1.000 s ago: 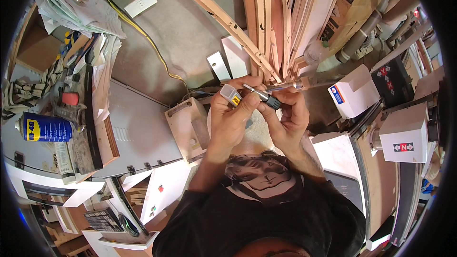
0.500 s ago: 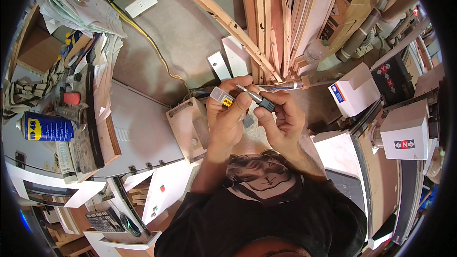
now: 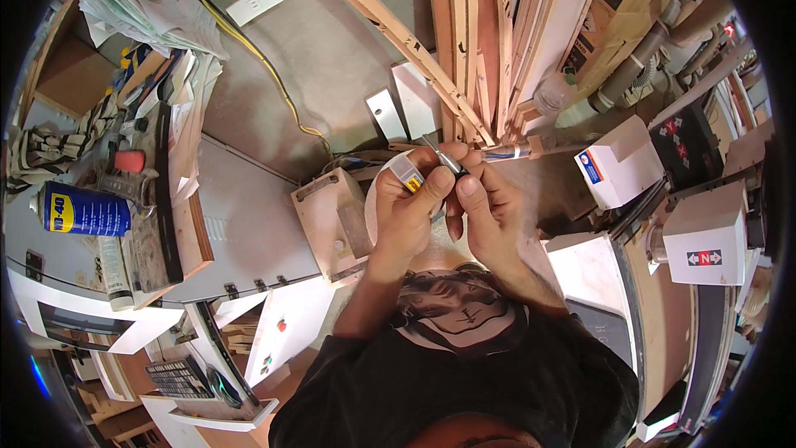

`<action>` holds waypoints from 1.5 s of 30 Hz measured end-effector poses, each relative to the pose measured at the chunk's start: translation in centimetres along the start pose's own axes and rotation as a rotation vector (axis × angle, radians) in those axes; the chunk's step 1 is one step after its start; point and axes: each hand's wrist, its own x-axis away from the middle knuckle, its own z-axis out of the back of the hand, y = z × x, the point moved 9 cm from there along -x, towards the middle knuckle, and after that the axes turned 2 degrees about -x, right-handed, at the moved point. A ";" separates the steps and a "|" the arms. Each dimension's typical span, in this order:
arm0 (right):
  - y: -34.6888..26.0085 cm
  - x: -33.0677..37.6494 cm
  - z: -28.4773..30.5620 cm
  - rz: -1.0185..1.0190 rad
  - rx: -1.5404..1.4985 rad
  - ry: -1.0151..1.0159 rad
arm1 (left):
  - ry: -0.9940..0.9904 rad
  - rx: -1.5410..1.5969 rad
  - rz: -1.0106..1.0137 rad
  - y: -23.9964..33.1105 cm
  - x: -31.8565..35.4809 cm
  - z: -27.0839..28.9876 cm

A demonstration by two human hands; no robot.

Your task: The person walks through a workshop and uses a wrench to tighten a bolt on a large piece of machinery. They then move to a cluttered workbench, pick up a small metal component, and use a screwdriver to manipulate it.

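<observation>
Small grey block with yellow label [image 3: 408, 172], pinched in left hand [image 3: 406, 216], right hand [image 3: 489, 216] gripping dark slim tool [image 3: 448, 162], perhaps a screwdriver

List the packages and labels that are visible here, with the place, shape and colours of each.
Spray can: far left, lying down, blue with yellow label.
White box: right of the hands, blue and red label.
White box: far right, black and red label.
Brown carton: top right, leaning, dark print.
</observation>
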 end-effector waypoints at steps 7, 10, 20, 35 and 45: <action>-0.1 0.1 -0.3 -0.049 0.041 -0.004 | -0.002 -0.023 0.045 -0.3 0.2 0.1; 0.0 -0.2 -0.6 -0.060 0.028 -0.036 | 0.034 -0.136 -0.017 0.3 0.0 0.6; 2.1 0.3 -0.7 -0.055 0.127 -0.086 | 0.173 -0.001 -0.042 -0.2 2.0 2.2; 0.8 0.9 4.7 0.020 -0.122 0.086 | 0.179 0.258 0.071 0.5 -2.5 2.4; 0.5 -1.7 0.4 -0.174 -0.133 -0.063 | 0.263 0.066 0.071 0.1 -1.0 2.4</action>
